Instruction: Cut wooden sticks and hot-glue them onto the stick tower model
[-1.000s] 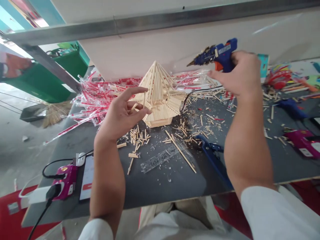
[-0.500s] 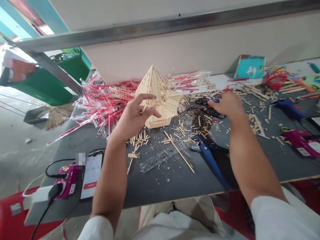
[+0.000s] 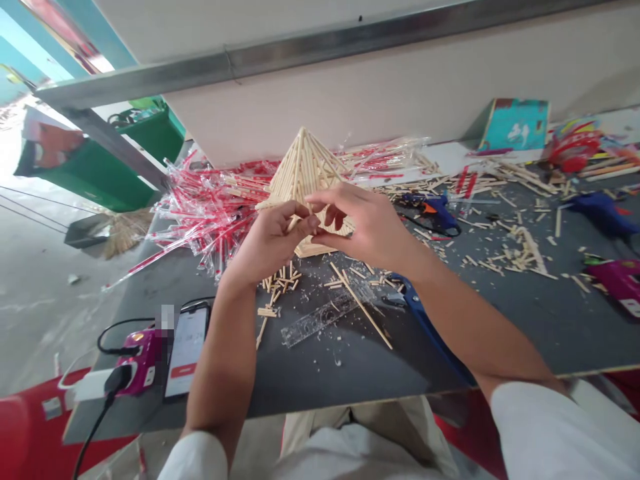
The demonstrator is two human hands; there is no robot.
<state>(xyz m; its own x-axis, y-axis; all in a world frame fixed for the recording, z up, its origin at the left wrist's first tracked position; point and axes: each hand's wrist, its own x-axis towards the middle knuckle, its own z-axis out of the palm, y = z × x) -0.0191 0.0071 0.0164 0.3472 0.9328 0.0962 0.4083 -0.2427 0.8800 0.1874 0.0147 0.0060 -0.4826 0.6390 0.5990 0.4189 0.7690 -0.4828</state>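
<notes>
In front of a pointed house model [image 3: 303,163] made of pale wooden sticks, my two hands meet at the fingertips. My left hand [image 3: 270,240] is closed in a pinch on a short wooden stick [image 3: 291,225], mostly covered by the fingers. My right hand [image 3: 373,223] curls its fingers close against the left fingertips; whatever it grips, if anything, is hidden. Both hands block the model's lower front. To the right of the right hand, a blue glue gun [image 3: 440,212] lies on the table among stick scraps.
A clear ruler [image 3: 320,320], loose sticks [image 3: 367,310] and blue-handled cutters [image 3: 425,320] lie in front. Red-and-clear plastic wrappers [image 3: 200,213] pile up at the left. A phone [image 3: 187,350] and purple power socket [image 3: 137,360] sit front left. Another blue glue gun [image 3: 603,213] is at the right.
My right hand has left the glue gun and moved left to meet my left hand before the model. The left fingers have drawn together. The view has shifted slightly.
</notes>
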